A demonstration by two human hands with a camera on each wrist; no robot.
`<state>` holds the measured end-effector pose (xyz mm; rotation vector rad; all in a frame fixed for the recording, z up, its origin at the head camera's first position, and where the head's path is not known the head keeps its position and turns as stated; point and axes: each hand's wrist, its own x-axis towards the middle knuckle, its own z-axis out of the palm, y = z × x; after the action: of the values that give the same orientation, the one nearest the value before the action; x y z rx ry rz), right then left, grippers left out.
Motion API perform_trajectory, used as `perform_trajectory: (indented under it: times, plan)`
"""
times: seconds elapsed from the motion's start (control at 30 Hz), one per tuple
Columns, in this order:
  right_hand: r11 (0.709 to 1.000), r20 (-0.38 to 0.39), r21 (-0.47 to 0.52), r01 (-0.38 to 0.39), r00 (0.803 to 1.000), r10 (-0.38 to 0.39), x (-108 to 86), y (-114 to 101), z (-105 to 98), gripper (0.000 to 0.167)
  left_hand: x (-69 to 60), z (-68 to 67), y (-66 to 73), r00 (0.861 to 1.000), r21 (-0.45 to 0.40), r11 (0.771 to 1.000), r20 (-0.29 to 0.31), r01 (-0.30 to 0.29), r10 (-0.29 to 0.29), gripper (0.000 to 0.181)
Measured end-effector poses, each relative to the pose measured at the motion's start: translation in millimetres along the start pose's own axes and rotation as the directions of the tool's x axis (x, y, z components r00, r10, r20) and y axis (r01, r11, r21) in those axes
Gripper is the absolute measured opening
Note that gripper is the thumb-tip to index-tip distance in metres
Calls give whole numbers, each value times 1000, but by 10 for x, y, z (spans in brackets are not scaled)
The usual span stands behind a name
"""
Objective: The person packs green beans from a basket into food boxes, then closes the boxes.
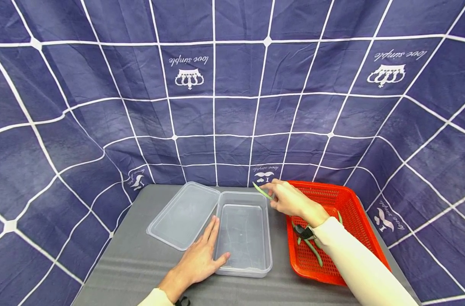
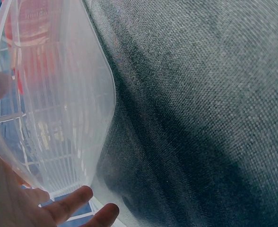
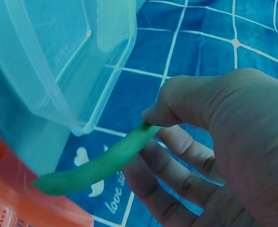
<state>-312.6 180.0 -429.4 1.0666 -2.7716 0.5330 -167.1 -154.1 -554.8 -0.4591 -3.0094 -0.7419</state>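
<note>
In the head view, the right hand (image 1: 291, 199) pinches a green bean (image 1: 262, 191) between thumb and fingers, above the gap between the clear container and the red basket. The right wrist view shows the bean (image 3: 94, 168) held at one end by the right hand (image 3: 200, 142). Fingers of the left hand (image 1: 201, 257) lie nearly straight along the left wall of the clear plastic container (image 1: 243, 272), its thumb at the near left corner. Nothing is visible inside that container. In the left wrist view the left hand (image 2: 49, 208) is beside the container wall (image 2: 63, 104).
A red perforated basket (image 1: 364, 212) on the right holds several green beans (image 1: 314, 253), partly hidden under the right forearm. Left of the container, a clear lid (image 1: 184, 212) lies flat on the grey table (image 1: 125, 250). Blue cloth with white lines (image 1: 232, 114) hangs behind and on both sides.
</note>
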Motion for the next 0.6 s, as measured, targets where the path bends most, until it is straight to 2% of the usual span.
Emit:
perform_trajectory:
  times: [0.23,0.47,0.6]
  plan:
    - [999,44,-25,37,998,-36,198,-123,111,54,4,-2,-7,1000,20,1000,-11,-8,8,115]
    - [999,122,-42,-20,992,25,359,-205,248,52,-5,6,-12,1000,9,1000,1,-7,7,114]
    - [999,136,-50,-22,990,28,454,-240,329,51,-6,0,-10,1000,11,1000,1,-6,6,114]
